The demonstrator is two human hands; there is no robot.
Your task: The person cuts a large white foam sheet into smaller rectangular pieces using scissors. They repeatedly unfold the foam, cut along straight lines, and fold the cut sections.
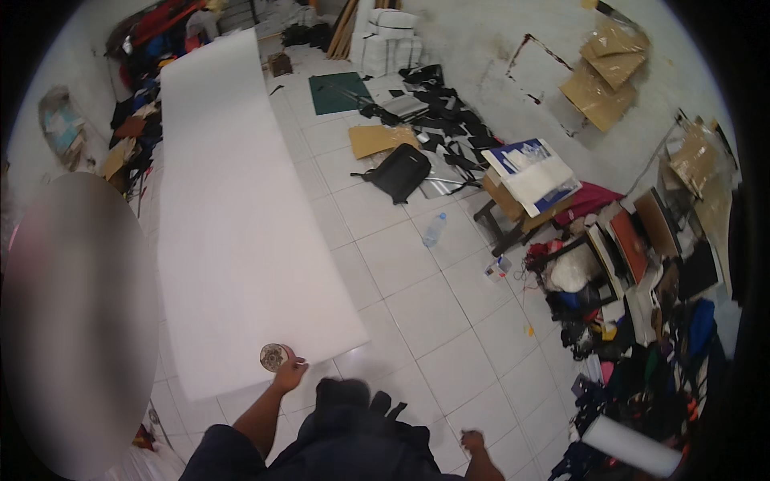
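My left hand is closed on the right edge of a small round thing with a brown pattern and a pale rim. Its exact kind is too small to make out. It is over the near end of a long white sheet spread on the floor. Well to the right, away from the sheet, my right hand hangs low above the tiles with its fingers curled in. Whether anything is inside those fingers is hidden.
Light tiles border the sheet's right side. On them are a black bag, a plastic bottle and black scraps. Heaped materials line the right wall beside a stool. A blurred shape covers the left.
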